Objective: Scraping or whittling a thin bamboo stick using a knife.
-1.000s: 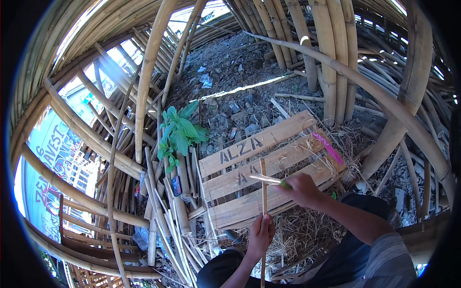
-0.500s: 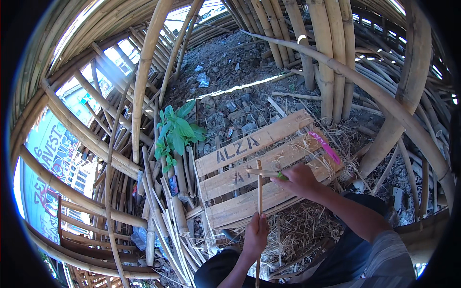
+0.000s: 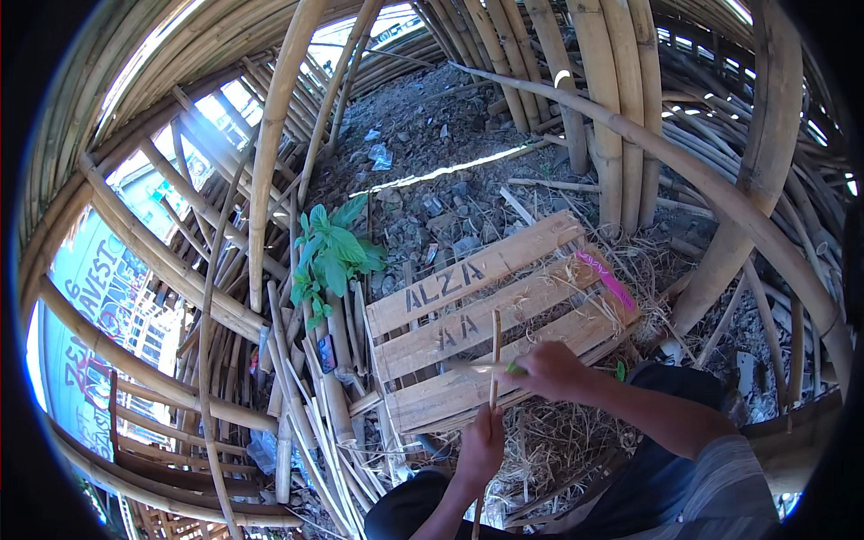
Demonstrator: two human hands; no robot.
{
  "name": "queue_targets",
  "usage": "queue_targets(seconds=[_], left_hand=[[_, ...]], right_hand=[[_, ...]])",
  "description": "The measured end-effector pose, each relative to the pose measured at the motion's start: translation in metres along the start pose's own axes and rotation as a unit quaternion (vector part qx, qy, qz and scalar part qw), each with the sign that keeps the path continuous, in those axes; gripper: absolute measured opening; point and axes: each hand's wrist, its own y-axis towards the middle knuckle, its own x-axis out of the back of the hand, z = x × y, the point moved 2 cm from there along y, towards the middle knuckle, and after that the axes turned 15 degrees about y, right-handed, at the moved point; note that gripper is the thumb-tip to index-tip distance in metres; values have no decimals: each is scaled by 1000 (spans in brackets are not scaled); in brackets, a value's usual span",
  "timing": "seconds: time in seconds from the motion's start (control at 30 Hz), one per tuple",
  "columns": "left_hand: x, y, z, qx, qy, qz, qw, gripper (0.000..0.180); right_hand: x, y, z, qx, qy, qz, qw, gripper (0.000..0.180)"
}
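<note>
My left hand is closed around a thin bamboo stick, which stands nearly upright, its lower end running down past my wrist. In my right hand is a knife; a bit of green shows at its handle and the blade is blurred. The blade lies across the stick a little above my left fingers. Behind and under both hands is a slatted wooden crate panel with dark lettering, lying tilted on the ground. A bright pink strip rests at its right end.
Split bamboo strips lie left of the panel, beside a leafy green plant. Dry straw covers ground by my legs. A long bamboo pole slants across the right side, near thick upright poles. Bamboo framing stands at left.
My right hand has moved nearer and slightly left, bringing the knife down the stick toward my left hand. The stick's top leans slightly more to the right.
</note>
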Motion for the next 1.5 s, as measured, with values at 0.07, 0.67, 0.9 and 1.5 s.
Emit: queue_targets(seconds=[0.07, 0.67, 0.9, 1.5], left_hand=[[0, -3, 0, -9, 7, -4, 1000, 20], [2, -4, -5, -39, 5, 0, 999, 23], [24, 2, -11, 65, -159, 17, 985, 27], [10, 5, -5, 10, 11, -14, 1000, 26]], right_hand=[[-11, -8, 11, 96, -33, 25, 994, 57], [23, 20, -41, -74, -67, -41, 994, 62], [10, 7, -21, -169, 86, -69, 979, 66], [10, 2, 7, 15, -18, 68, 997, 57]])
